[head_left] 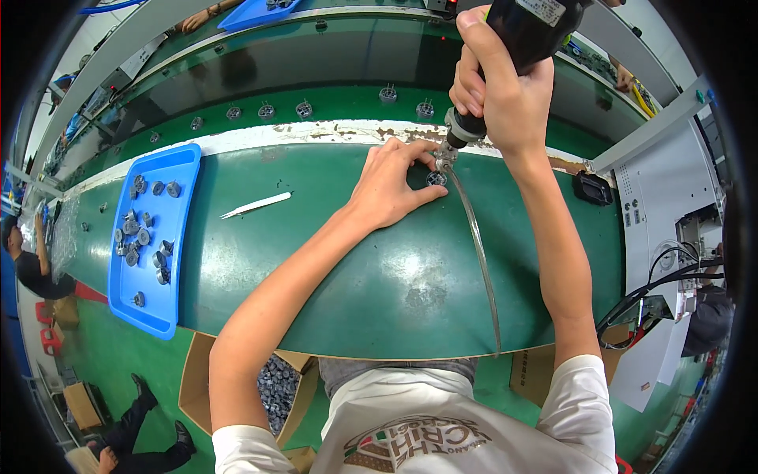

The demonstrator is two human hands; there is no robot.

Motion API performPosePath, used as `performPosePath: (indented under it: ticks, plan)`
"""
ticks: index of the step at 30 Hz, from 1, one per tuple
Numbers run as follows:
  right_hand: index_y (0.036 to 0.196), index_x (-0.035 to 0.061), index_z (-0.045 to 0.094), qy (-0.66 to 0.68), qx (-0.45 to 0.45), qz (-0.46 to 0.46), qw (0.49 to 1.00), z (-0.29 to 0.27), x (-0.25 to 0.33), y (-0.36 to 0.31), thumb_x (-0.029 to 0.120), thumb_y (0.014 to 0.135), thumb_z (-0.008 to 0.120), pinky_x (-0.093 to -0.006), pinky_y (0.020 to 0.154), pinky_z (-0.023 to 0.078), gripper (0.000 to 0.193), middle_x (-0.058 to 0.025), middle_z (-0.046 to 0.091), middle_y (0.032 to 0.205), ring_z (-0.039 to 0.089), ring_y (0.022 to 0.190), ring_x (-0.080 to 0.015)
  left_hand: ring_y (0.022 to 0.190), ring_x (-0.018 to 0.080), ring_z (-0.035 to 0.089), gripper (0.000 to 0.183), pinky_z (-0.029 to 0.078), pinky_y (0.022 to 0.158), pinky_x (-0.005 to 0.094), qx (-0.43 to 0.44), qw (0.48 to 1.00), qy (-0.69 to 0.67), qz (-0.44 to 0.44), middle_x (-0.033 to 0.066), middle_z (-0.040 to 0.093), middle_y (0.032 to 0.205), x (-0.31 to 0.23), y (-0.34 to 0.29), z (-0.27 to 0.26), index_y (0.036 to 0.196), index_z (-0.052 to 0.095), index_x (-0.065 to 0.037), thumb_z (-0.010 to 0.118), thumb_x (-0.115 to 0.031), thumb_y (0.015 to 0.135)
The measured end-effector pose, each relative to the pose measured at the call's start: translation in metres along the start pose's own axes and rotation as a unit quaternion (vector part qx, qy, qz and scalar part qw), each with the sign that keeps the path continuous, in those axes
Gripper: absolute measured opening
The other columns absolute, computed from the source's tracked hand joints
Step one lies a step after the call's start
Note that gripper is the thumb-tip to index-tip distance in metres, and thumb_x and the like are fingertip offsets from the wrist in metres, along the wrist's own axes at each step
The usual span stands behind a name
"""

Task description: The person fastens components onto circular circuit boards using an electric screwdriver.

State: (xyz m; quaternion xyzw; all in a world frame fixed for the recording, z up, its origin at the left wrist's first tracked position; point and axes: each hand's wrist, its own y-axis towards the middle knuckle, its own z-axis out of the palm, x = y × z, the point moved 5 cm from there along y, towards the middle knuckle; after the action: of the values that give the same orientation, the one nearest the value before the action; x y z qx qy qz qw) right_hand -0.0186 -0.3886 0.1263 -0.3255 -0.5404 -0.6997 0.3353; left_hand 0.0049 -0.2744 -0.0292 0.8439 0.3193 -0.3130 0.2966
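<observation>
My right hand [505,95] is wrapped round a black power screwdriver [527,31], which slants down to the left. Its tip end meets a small round dark part [437,179] standing on the green bench. My left hand [399,182] steadies that part, thumb on one side and fingers on the other, close to the metal nose of the tool [447,158]. A long thin clear strip or tube [478,245] curves from the tool's nose down to the bench's front edge. The exact contact point is partly hidden by my fingers.
A blue tray [183,229] at left holds several dark round parts. White tweezers [257,205] lie beside it. Beyond a white ledge, several similar parts [304,109] stand on a green strip. A black holder [592,189] sits at right; a cardboard box [197,379] of parts is below.
</observation>
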Motion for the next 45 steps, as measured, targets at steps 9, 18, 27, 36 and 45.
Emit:
performPosePath:
  ticks: [9,18,27,36,45]
  plan:
    - [0.074,0.0078,0.056,-0.045,0.013,0.014,0.999,0.005,-0.004,0.008,0.021,0.102,0.066,-0.0253,0.037,0.034,0.032,0.0038,0.046,0.048,0.041,0.035,-0.0068,0.104,0.0267,0.053,0.044,0.040,0.100,0.0393,0.010,1.000,0.001,-0.019,0.0053,0.069,0.107,-0.005,0.000,-0.003,0.113,0.069,-0.005,0.083,-0.029,0.079]
    - [0.074,0.0064,0.055,-0.099,-0.001,-0.003,0.995,0.002,-0.004,0.010,0.025,0.102,0.065,-0.0265,0.037,0.035,0.035,0.0032,0.043,0.048,0.041,0.036,-0.0081,0.102,0.0267,0.056,0.039,0.038,0.102,0.0395,0.003,1.000,-0.003,-0.009,0.0066,0.070,0.104,-0.006,0.006,-0.002,0.105,0.069,-0.004,0.083,-0.029,0.078]
    - [0.112,0.0012,0.056,0.056,0.102,-0.132,0.984,-0.042,0.085,0.007,0.024,0.108,0.040,-0.0250,0.052,0.034,0.028,0.0048,0.031,0.056,0.030,0.045,-0.0064,0.106,0.0242,0.054,0.065,0.039,0.102,0.0398,0.010,0.999,-0.005,0.043,-0.0019,0.069,0.104,-0.003,0.003,0.000,0.140,0.054,-0.016,0.077,-0.021,0.079]
    - [0.095,0.0014,0.062,-0.105,0.024,-0.016,0.994,-0.059,0.062,0.011,0.023,0.096,0.071,-0.0268,0.047,0.035,0.024,0.0004,0.044,0.053,0.042,0.044,-0.0086,0.075,0.0093,0.061,0.032,0.052,0.081,0.0303,0.107,0.990,-0.090,-0.024,0.0035,0.068,0.077,0.000,0.007,-0.029,0.107,0.074,-0.004,0.080,-0.029,0.087]
    - [0.091,0.0037,0.057,-0.117,0.006,-0.032,0.993,-0.056,0.054,0.017,0.025,0.098,0.068,-0.0256,0.048,0.036,0.024,0.0008,0.043,0.051,0.039,0.042,-0.0079,0.094,0.0364,0.066,0.040,0.054,0.081,0.0479,-0.223,0.909,0.330,-0.119,0.0137,0.071,0.092,0.090,0.045,-0.100,0.101,0.072,-0.004,0.082,-0.037,0.080]
